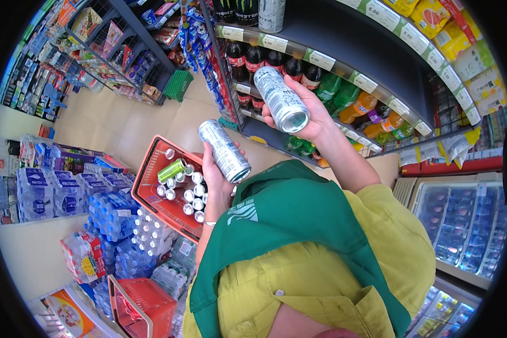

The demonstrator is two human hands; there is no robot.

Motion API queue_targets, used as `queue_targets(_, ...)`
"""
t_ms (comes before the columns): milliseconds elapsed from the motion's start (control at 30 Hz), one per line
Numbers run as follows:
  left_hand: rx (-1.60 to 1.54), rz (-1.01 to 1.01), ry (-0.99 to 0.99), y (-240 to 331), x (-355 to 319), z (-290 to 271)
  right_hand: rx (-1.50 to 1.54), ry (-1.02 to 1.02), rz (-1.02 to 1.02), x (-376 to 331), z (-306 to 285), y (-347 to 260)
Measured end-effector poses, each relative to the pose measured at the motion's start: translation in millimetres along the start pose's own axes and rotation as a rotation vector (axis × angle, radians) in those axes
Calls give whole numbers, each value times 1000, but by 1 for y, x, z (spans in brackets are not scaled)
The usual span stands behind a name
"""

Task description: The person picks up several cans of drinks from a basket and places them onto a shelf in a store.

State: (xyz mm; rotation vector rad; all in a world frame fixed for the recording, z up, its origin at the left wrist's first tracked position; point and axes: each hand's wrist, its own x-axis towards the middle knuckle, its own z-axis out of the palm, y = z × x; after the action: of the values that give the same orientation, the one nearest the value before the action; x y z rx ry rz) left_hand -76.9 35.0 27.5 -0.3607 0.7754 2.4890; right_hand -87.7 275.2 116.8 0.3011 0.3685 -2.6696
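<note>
In my left hand [215,176] is a tall white-and-silver drink can [225,151], tilted, with the fingers wrapped round its lower part. My right hand [305,115] grips a second can [280,97] of the same look, raised in front of the shelf, its bare metal end turned toward me. Just left of my left hand stands a red basket [152,169] with several upright cans [196,192] and one green can [172,170] lying on its side. On the upper shelf, a matching white can [271,14] stands beside black cans [246,11].
Below the dark shelf [321,34] are cola bottles [254,59] and green and orange soda bottles [359,106]. Wrapped water packs [112,217] crowd the lower left, near another red basket [152,301]. A glass-topped drinks cooler [462,219] is at right. A green crate [178,85] sits on the floor.
</note>
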Motion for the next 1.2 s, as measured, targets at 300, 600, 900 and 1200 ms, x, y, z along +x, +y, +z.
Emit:
queue_targets(300,24,-41,-15,-8,11,20,7,91,-67,0,6,-16)
queue_targets(600,79,-80,-80,-13,19,38,14,149,-149,-10,20,-24)
queue_targets(900,152,-148,-142,-21,30,43,-76,178,-258,-18,26,-37)
queue_targets(1200,207,-172,-103,-22,30,54,-239,155,-535,-10,39,-96)
